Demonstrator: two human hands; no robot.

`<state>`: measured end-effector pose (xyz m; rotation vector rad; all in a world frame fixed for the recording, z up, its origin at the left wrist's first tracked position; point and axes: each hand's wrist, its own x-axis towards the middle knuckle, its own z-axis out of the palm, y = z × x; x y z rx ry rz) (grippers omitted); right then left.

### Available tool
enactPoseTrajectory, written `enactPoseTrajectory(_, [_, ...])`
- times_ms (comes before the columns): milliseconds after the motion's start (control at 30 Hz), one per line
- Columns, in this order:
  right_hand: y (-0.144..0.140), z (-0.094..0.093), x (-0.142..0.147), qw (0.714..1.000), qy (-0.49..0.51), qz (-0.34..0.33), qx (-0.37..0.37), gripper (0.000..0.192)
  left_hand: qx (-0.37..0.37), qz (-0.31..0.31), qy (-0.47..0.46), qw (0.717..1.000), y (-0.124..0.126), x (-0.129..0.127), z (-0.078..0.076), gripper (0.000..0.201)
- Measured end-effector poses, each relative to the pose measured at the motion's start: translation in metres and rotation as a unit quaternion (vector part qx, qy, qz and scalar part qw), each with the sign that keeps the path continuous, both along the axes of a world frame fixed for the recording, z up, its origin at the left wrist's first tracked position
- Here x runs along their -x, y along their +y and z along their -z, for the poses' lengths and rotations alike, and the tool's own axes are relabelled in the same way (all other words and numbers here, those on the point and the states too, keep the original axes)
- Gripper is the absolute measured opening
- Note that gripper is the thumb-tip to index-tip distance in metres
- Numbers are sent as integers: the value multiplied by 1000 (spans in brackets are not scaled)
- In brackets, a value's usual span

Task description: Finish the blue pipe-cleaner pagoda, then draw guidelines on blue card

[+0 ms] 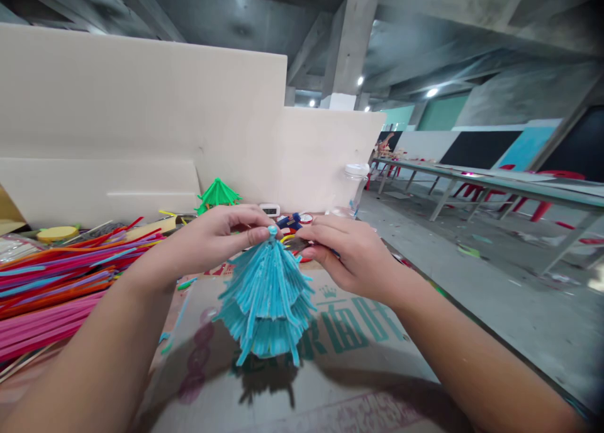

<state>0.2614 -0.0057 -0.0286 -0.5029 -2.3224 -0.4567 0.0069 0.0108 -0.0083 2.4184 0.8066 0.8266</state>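
Observation:
A light blue tiered tree made of pipe cleaners (267, 301) hangs just above a cardboard sheet (358, 370) on the table. My left hand (221, 238) pinches its top tip between thumb and fingers. Close on the other side, my right hand (344, 253) has its fingertips at the tree's upper edge; I cannot tell if it grips a strand. The tree's lower fringe spreads out and casts a shadow on the cardboard.
A heap of pink, orange, red and blue pipe cleaners (61, 282) lies at the left. A green pipe-cleaner tree (217, 195), a clear plastic bottle (353, 187) and small items stand by white boards (141, 118) at the back. Long tables and red chairs (495, 191) are at the right.

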Motion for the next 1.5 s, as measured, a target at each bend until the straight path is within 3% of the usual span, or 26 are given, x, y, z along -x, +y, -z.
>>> enactPoseTrajectory(567, [-22, -4, 9, 995, -42, 73, -55, 26, -37, -5, 10, 999, -15, -3, -8, 29])
enactPoseTrajectory(900, [-31, -3, 11, 994, -24, 105, 30, 26, -39, -7, 12, 999, -14, -4, -8, 30])
enactPoseTrajectory(1100, [-28, -5, 11, 993, -25, 67, 96, 23, -37, -12, 9, 999, -16, -4, -8, 30])
enactPoseTrajectory(1500, [-25, -2, 13, 997, -12, 79, -17, 27, -33, -17, 10, 999, -19, -4, -10, 31])
